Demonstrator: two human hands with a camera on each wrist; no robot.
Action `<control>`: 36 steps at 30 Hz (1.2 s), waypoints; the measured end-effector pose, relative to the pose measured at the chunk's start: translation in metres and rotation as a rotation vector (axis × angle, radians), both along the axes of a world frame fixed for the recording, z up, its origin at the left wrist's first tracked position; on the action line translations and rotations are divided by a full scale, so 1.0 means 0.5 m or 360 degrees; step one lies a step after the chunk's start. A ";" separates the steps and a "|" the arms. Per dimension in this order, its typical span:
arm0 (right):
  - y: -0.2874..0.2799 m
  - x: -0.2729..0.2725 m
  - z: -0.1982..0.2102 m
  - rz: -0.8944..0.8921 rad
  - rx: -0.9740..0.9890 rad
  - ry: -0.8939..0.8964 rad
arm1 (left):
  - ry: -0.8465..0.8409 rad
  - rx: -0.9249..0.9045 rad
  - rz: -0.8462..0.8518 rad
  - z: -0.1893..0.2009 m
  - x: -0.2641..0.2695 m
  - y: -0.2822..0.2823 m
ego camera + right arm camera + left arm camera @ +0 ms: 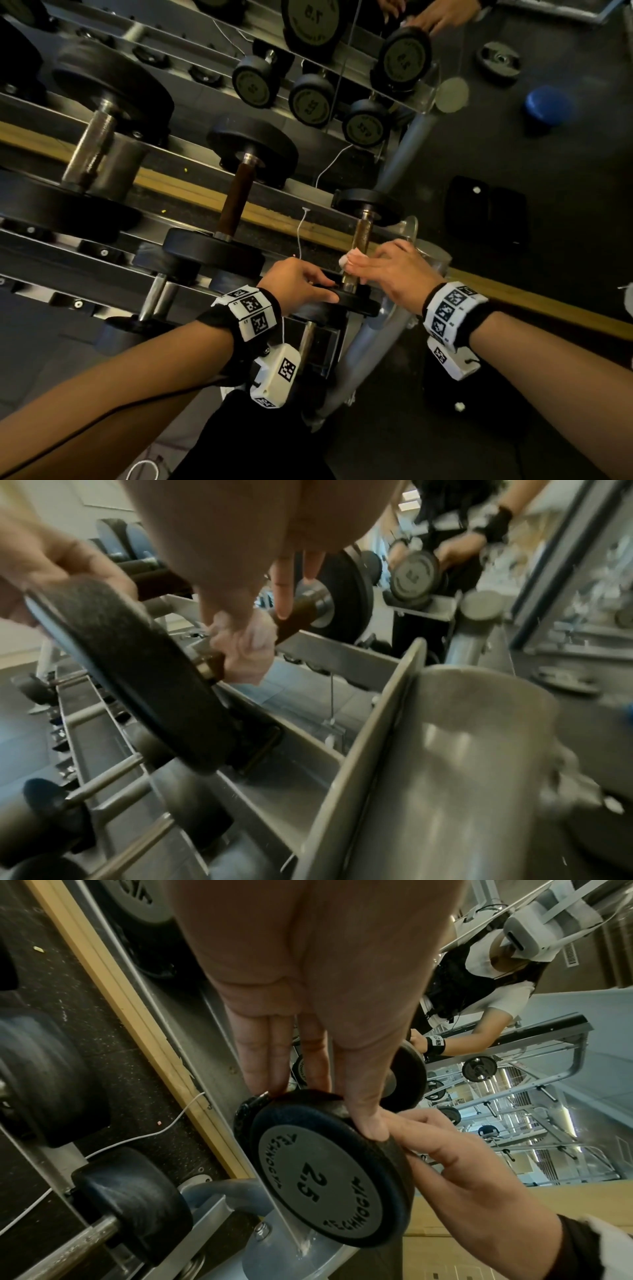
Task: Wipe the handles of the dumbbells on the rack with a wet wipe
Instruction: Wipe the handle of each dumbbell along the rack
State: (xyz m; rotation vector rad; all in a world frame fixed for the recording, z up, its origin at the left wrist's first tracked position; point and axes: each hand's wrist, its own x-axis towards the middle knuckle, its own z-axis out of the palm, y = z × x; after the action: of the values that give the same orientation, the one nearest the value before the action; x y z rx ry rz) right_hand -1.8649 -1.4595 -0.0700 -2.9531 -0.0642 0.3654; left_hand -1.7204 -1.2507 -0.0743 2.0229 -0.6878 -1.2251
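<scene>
A small 2.5 dumbbell (363, 233) lies at the right end of the grey rack (212, 219). Its handle (362, 230) is brownish metal. My left hand (301, 284) grips the near black end plate (329, 1172), thumb on the face edge and fingers over the rim. My right hand (387, 270) presses a crumpled white wet wipe (349, 258) against the handle's near part. In the right wrist view the wet wipe (246, 647) is bunched round the handle (298, 618) close to the near plate (137, 669). Larger dumbbells (236, 202) lie to the left.
A mirror behind the rack reflects dumbbells (311, 99) and my hands. The rack's grey end post (445, 764) stands right under my right wrist. On the dark floor to the right lie a blue disc (548, 106), a weight plate (498, 61) and a black bag (486, 209).
</scene>
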 end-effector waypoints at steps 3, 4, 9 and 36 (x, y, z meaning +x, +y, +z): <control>0.005 0.012 -0.010 -0.0451 0.0338 -0.0127 | 0.0013 -0.0004 0.0007 0.000 0.000 0.001; 0.009 0.015 -0.013 -0.0672 0.0463 -0.0189 | 0.0013 -0.0004 0.0000 0.000 -0.001 0.002; 0.050 0.040 -0.022 -0.1566 0.1062 -0.0157 | 0.0020 0.0003 -0.0014 0.006 -0.002 0.002; 0.027 0.013 0.003 -0.1708 0.1445 -0.0585 | 0.0066 0.0007 -0.0033 0.006 0.008 -0.001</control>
State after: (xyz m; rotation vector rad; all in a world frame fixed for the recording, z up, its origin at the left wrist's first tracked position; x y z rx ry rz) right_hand -1.8583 -1.4458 -0.0684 -1.7582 0.9663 -0.2968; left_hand -1.7162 -1.2511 -0.0713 1.9928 -0.6881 -1.2777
